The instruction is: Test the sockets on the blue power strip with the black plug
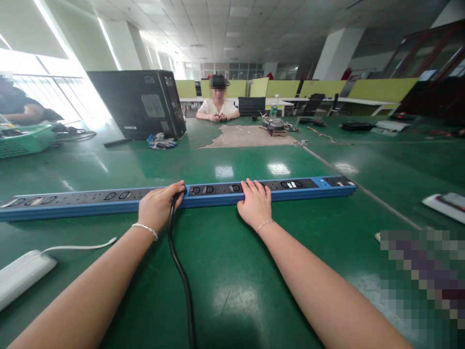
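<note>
A long blue power strip with black sockets along its top lies across the green table. My left hand is closed at its middle, with the fingers around the end of a black power cord. The cord's end is at the strip's top face, largely covered by my fingers, and the cord runs down toward me. Farther right, my right hand grips the strip, its fingers over the socket face and its thumb side at the near edge.
On the green table are a white power bank-like block at left, a black computer case, gloves, a green basket and a white device at right. One person sits opposite; another is at far left.
</note>
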`<action>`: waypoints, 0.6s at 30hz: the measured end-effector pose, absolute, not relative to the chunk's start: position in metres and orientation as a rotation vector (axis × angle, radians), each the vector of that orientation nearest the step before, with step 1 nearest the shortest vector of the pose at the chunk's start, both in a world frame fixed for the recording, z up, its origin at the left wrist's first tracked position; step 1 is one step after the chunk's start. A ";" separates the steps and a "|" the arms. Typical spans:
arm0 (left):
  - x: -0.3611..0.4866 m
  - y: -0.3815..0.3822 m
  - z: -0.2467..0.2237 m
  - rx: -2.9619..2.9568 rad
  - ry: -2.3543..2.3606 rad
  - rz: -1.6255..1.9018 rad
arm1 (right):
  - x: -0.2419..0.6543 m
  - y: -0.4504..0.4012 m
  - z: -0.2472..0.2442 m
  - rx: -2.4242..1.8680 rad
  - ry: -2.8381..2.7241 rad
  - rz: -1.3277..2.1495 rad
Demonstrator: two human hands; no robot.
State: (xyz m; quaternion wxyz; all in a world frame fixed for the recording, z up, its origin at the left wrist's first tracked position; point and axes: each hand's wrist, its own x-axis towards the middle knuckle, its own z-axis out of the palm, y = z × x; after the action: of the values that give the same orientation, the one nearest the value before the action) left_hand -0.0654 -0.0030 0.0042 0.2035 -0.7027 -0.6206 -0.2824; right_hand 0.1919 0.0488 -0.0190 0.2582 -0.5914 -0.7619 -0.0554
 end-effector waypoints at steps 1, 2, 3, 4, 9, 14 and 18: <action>-0.065 -0.003 0.005 -1.952 -1.759 -0.776 | 0.192 0.049 -0.019 -1.606 -2.068 -0.150; -0.064 -0.003 0.005 -1.944 -1.780 -0.770 | 0.192 0.049 -0.019 -1.609 -2.069 -0.150; -0.064 -0.004 0.005 -1.939 -1.790 -0.771 | 0.192 0.049 -0.019 -1.610 -2.071 -0.150; -0.062 -0.004 0.004 -1.936 -1.786 -0.782 | 0.192 0.049 -0.019 -1.611 -2.072 -0.152; -0.056 -0.008 -0.003 -1.906 -1.698 -0.871 | 0.192 0.049 -0.019 -1.602 -2.071 -0.166; -0.058 -0.007 -0.008 -1.914 -1.685 -0.888 | 0.191 0.048 -0.019 -1.609 -2.066 -0.170; -0.061 -0.008 -0.008 -1.943 -1.688 -0.871 | 0.191 0.048 -0.019 -1.606 -2.061 -0.165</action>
State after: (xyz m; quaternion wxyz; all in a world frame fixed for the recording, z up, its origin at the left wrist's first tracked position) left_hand -0.0611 -0.0077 -0.0079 0.2105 -0.6991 -0.6073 -0.3134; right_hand 0.1909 0.0483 -0.0188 0.2587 -0.5925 -0.7605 -0.0610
